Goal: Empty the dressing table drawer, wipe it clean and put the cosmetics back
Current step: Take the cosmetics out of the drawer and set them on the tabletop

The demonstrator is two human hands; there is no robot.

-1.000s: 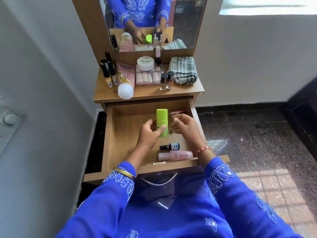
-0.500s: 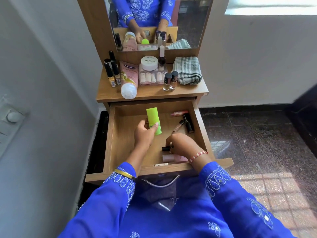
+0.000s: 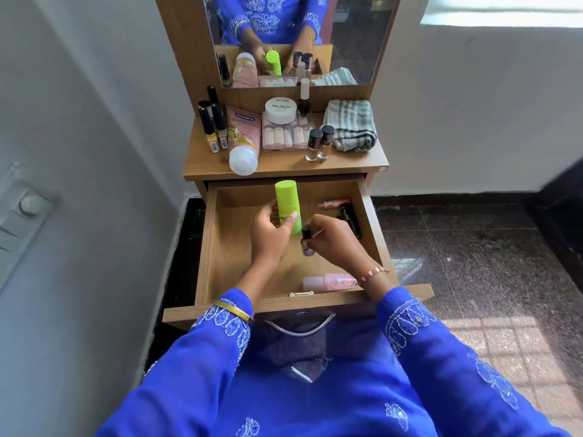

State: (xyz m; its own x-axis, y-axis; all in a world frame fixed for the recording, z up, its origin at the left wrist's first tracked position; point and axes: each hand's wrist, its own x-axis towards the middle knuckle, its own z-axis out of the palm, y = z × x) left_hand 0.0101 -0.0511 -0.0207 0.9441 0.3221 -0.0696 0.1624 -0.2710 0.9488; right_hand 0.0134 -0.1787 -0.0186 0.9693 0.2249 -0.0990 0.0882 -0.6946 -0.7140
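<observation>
The open drawer (image 3: 208,247) serves as the landmark, pulled out under the wooden counter (image 3: 284,168). Above its left back corner, on the counter, stand three black-capped bottles (image 3: 212,127), and just right of them a pink tube (image 3: 243,138) lies with its white cap toward the drawer. Over the drawer's middle, the left hand (image 3: 268,238) is curled round a green bottle (image 3: 286,205), holding it upright with the thumb across its front. Directly behind that, on the counter, a clear box of nail tips (image 3: 287,135) carries a white round jar (image 3: 280,110). Just right of the green bottle, the right hand (image 3: 334,241) pinches a small dark-capped bottle (image 3: 306,242) in its fingertips, above the drawer floor. At the drawer's front wall, partly under the right wrist, lies a pink bottle (image 3: 328,282) on its side. In the drawer's right back corner rest a pink lip tube (image 3: 332,204) and a black tube (image 3: 350,217), close together. On the counter above that corner stand two small clear bottles (image 3: 320,143), and right of them a folded striped cloth (image 3: 351,126).
</observation>
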